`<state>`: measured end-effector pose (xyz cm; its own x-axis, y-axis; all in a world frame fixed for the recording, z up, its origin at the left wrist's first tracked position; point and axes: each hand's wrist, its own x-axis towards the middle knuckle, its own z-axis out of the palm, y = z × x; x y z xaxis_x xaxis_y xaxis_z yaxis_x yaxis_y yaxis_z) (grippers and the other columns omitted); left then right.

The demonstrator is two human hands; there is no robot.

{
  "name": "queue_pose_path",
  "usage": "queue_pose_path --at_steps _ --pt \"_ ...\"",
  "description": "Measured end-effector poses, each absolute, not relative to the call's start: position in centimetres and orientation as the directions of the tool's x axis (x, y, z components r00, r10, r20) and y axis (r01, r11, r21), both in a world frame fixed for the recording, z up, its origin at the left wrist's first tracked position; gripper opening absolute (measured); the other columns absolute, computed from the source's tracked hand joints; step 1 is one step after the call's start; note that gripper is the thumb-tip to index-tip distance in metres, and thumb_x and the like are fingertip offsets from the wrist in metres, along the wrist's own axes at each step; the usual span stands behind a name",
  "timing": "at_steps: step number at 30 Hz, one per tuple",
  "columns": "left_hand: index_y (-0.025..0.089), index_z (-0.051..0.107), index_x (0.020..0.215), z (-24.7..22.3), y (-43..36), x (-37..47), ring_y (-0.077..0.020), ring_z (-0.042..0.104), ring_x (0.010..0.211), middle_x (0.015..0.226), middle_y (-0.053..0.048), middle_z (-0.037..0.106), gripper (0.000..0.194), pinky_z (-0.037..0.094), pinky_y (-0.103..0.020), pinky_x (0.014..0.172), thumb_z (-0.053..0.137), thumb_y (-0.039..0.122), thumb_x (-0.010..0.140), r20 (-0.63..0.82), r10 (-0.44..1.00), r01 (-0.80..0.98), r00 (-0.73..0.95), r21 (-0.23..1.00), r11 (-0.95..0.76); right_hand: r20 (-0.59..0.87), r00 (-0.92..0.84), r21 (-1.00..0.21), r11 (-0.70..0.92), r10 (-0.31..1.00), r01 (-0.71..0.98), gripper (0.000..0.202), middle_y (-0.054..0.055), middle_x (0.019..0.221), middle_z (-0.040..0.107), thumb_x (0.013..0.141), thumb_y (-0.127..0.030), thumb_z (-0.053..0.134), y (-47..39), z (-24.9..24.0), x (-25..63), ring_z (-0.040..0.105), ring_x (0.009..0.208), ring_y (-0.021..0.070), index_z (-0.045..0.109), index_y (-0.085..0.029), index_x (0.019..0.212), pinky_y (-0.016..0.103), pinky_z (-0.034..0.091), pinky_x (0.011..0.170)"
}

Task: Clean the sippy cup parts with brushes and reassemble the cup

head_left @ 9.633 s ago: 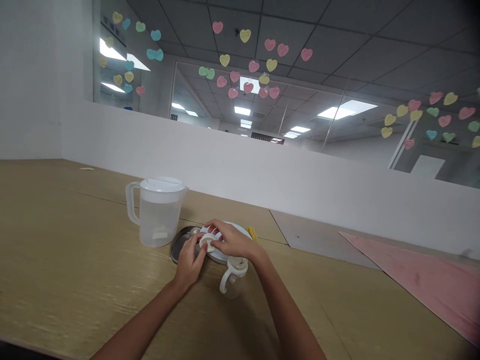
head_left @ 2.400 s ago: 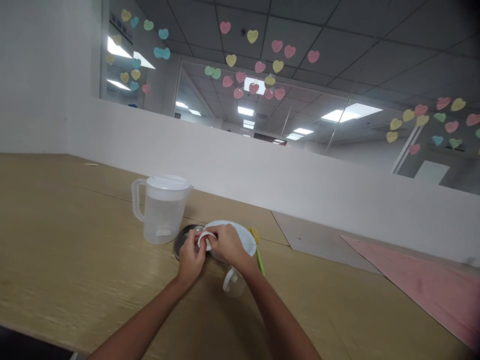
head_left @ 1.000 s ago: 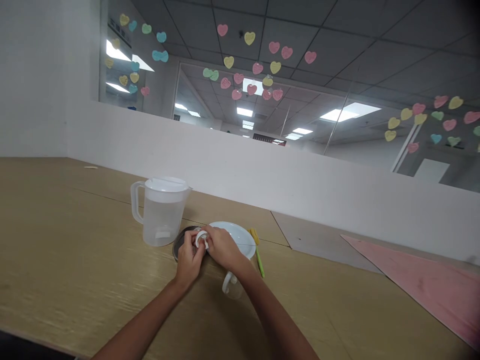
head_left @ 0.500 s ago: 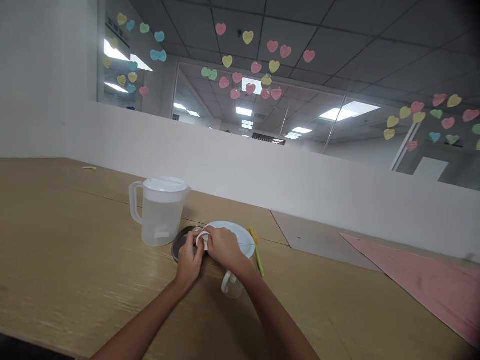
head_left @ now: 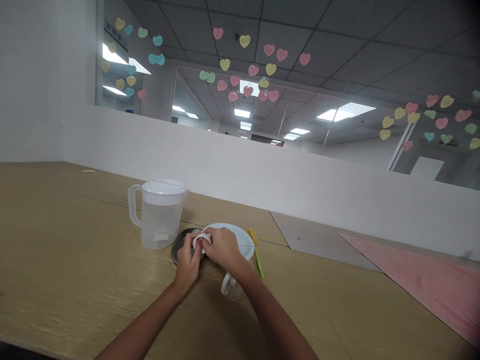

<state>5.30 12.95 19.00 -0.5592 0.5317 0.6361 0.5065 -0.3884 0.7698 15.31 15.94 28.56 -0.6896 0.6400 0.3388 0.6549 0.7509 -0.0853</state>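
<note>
Both hands meet over the dark round metal dish point(head_left: 176, 249). A small white ring-shaped piece, perhaps a lid point(head_left: 203, 236), is pinched between them. My left hand point(head_left: 187, 261) closes on its left side, and my right hand point(head_left: 225, 247) grips it from the right with bent fingers. Behind my right hand lies a white plate point(head_left: 244, 241), partly covered by it. A small clear container with a white handle-like part point(head_left: 231, 290) is beneath my right forearm, which hides some of it. A brush with a yellow head and green handle point(head_left: 258, 260) rests right of the plate.
A translucent lidded pitcher point(head_left: 160, 220) with its handle to the left stands left of the dish. A pink sheet point(head_left: 420, 277) covers the table's right part. A low white wall point(head_left: 232, 172) with glass above runs behind the wooden table point(head_left: 75, 260).
The white ring has tilted slightly between my fingers, its opening now turned more downward. Both hands stay nearly in place. The view has shifted a little.
</note>
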Motion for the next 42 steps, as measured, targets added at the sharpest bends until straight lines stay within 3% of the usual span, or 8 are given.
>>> queue_pose_path --at_steps 7,11,18,22,29,32,36,42 --pt "0.017 0.047 0.119 18.5 12.9 5.2 -0.0222 0.055 0.101 0.113 -0.01 0.059 0.044 0.044 -0.034 0.088 0.042 0.047 0.087 0.711 0.546 0.425 -0.443 0.703 -0.571 0.397 -0.687 -0.079 0.768 0.609 0.635 0.029 0.007 0.094 0.069 0.085 -0.027 0.039 16.0 28.5 15.3 0.061 0.083 0.02 0.062 -0.024 0.104 0.029 0.035 0.064" --pt "0.016 0.031 0.137 18.3 13.1 5.2 -0.0215 0.057 0.095 0.119 -0.012 0.056 0.061 0.045 -0.035 0.085 0.043 0.049 0.086 0.693 0.587 0.354 -0.418 0.72 -0.598 0.421 -0.724 -0.164 0.831 0.547 0.532 0.043 0.006 0.104 0.058 0.079 -0.025 0.05 16.2 28.3 15.8 0.056 0.09 0.0193 0.047 -0.028 0.122 0.028 0.038 0.066" --pt "0.017 0.039 0.134 18.7 13.4 4.9 -0.0207 0.06 0.091 0.119 -0.012 0.058 0.06 0.047 -0.035 0.085 0.039 0.054 0.087 0.623 0.536 0.333 -0.569 0.771 -0.543 0.388 -0.817 -0.27 0.9 0.426 0.341 0.058 0.006 0.114 0.046 0.075 -0.011 0.047 15.7 28.7 16.2 0.052 0.092 0.016 0.044 -0.031 0.129 0.027 0.042 0.074" --pt "0.017 0.038 0.135 18.7 13.6 5.0 -0.0222 0.059 0.099 0.125 -0.013 0.055 0.06 0.044 -0.038 0.092 0.04 0.053 0.087 0.585 0.528 0.358 -0.616 0.805 -0.474 0.391 -0.829 -0.383 0.889 0.401 0.249 0.058 0.005 0.112 0.054 0.075 -0.004 0.042 16.1 29.0 16.3 0.054 0.093 0.0145 0.046 -0.028 0.128 0.028 0.042 0.082" --pt "0.02 0.039 0.133 18.4 13.5 5.1 -0.0243 0.045 0.122 0.133 -0.012 0.048 0.05 0.034 -0.042 0.103 0.042 0.045 0.089 0.657 0.483 0.449 -0.578 0.751 -0.484 0.41 -0.685 -0.616 0.737 0.602 0.279 0.037 0.003 0.095 0.063 0.085 -0.033 0.047 16.6 28.7 15.7 0.059 0.081 0.0146 0.046 -0.022 0.12 0.03 0.046 0.077" --pt "0.02 0.04 0.131 18.4 13.3 5.2 -0.0245 0.045 0.122 0.13 -0.013 0.05 0.048 0.036 -0.043 0.102 0.043 0.042 0.089 0.718 0.448 0.531 -0.533 0.696 -0.484 0.426 -0.656 -0.625 0.727 0.623 0.284 0.048 0.004 0.098 0.062 0.078 -0.033 0.057 16.8 28.6 15.6 0.059 0.08 0.014 0.046 -0.019 0.123 0.029 0.045 0.076" --pt "0.018 0.041 0.129 18.3 13.4 5.3 -0.0253 0.049 0.117 0.125 -0.014 0.053 0.046 0.039 -0.045 0.099 0.044 0.038 0.088 0.786 0.45 0.628 -0.424 0.613 -0.48 0.436 -0.657 -0.568 0.754 0.615 0.329 0.022 0.004 0.092 0.064 0.075 -0.027 0.061 17.0 28.8 15.7 0.056 0.084 0.0148 0.065 -0.018 0.095 0.027 0.042 0.074" --pt "0.016 0.038 0.13 17.8 13.8 5.2 -0.027 0.051 0.116 0.127 -0.015 0.053 0.054 0.042 -0.044 0.095 0.049 0.039 0.083 0.754 0.488 0.624 -0.44 0.648 -0.438 0.452 -0.727 -0.367 0.85 0.517 0.377 0.007 0.002 0.079 0.066 0.076 -0.02 0.059 16.5 28.9 15.6 0.053 0.072 0.0124 0.066 -0.017 0.075 0.023 0.035 0.066"
